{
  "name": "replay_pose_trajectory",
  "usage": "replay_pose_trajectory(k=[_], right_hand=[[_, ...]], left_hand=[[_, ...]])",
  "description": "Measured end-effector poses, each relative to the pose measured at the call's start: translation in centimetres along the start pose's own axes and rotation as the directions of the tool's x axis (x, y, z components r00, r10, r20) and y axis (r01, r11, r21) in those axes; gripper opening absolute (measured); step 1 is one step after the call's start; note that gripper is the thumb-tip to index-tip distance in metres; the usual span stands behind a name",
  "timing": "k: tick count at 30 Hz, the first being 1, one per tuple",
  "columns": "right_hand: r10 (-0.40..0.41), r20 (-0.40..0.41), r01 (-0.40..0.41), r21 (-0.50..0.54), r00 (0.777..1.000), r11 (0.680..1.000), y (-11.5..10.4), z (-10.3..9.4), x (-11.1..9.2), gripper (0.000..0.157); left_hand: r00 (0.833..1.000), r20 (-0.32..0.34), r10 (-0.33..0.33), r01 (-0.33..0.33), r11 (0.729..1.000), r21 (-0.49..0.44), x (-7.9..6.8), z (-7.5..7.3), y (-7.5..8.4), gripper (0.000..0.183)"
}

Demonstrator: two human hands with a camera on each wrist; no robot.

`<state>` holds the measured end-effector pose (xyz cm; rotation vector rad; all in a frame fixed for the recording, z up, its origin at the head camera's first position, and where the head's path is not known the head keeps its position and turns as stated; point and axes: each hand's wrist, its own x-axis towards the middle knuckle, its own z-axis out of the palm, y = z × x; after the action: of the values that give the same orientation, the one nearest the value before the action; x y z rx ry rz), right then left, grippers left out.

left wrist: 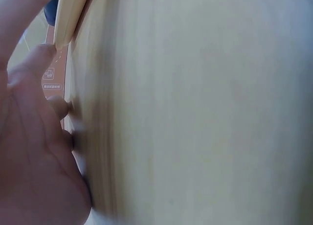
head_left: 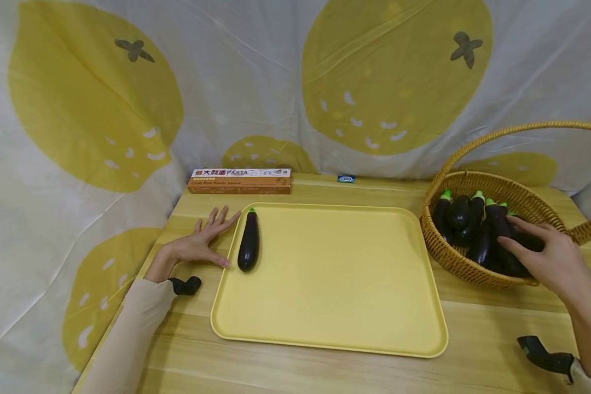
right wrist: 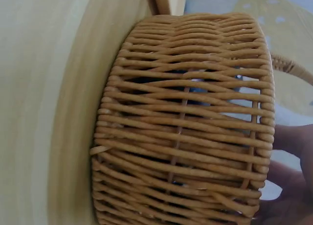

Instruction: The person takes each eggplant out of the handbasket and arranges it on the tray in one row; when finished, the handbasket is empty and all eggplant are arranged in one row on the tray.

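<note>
My left hand is spread beside the left edge of a yellow tray, thumb and forefinger at its rim. In the left wrist view the palm and fingers are near the tray's raised edge. One dark eggplant lies lengthwise on the tray's left side, stem end away from me. My right hand reaches over the near right rim of a wicker basket. Its thumb and forefinger stand apart over the eggplants inside. In the right wrist view the basket wall hides most of the fingers.
A pasta box lies behind the tray at the left, and a small blue packet sits at the back edge. The basket's tall handle arches above it. A lemon-patterned cloth hangs behind the wooden table.
</note>
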<state>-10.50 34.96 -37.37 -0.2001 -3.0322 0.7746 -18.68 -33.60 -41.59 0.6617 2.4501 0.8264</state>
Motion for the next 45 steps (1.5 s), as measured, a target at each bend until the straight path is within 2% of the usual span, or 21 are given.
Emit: replay_pose_trajectory(k=[4, 8, 12, 17, 30, 34, 38, 42, 45], right_hand=[[-0.083, -0.039, 0.081, -0.045, 0.996, 0.996, -0.3, 0.2, 0.2, 0.062], [-0.113, -0.021, 0.111, -0.074, 0.993, 0.991, -0.3, 0.1, 0.5, 0.062], [-0.070, 0.047, 0.073, -0.063, 0.996, 0.995, -0.4, 0.0, 0.6, 0.069], [-0.027, 0.147, 0.030, -0.016, 0.989, 0.999, -0.6, -0.2, 0.6, 0.073], [-0.026, 0.201, 0.021, 0.024, 0.979, 0.999, 0.7, -1.1, 0.7, 0.073], [0.001, 0.230, -0.016, 0.064, 0.973, 0.998, 0.8, -1.1, 1.0, 0.075], [0.023, 0.235, -0.058, 0.145, 0.972, 0.988, 1.1, -0.9, 1.0, 0.073], [0.014, 0.198, -0.059, 0.226, 0.980, 0.972, 1.3, -0.7, 0.7, 0.065], [-0.003, 0.214, -0.060, 0.288, 0.977, 0.956, 1.1, -0.9, 0.4, 0.063]], left_hand=[[1.000, -0.002, 0.003, -0.003, 1.000, -0.006, 0.1, 0.0, 0.0, 0.121], [1.000, 0.001, -0.002, 0.002, 1.000, 0.000, 0.1, 0.0, 0.0, 0.121], [1.000, 0.002, -0.004, 0.004, 1.000, 0.006, 0.1, 0.0, 0.0, 0.121], [1.000, 0.000, -0.003, 0.003, 1.000, 0.006, 0.1, 0.0, 0.0, 0.121], [1.000, 0.000, -0.005, 0.005, 1.000, 0.001, 0.1, 0.1, 0.0, 0.121], [1.000, 0.001, -0.006, 0.006, 1.000, 0.002, 0.1, 0.2, -0.1, 0.121], [1.000, -0.003, -0.007, 0.007, 1.000, 0.011, 0.0, 0.2, -0.1, 0.121], [1.000, -0.004, -0.009, 0.009, 1.000, 0.014, 0.0, 0.1, 0.0, 0.121], [1.000, -0.002, -0.011, 0.011, 1.000, 0.008, 0.1, 0.0, 0.0, 0.121]])
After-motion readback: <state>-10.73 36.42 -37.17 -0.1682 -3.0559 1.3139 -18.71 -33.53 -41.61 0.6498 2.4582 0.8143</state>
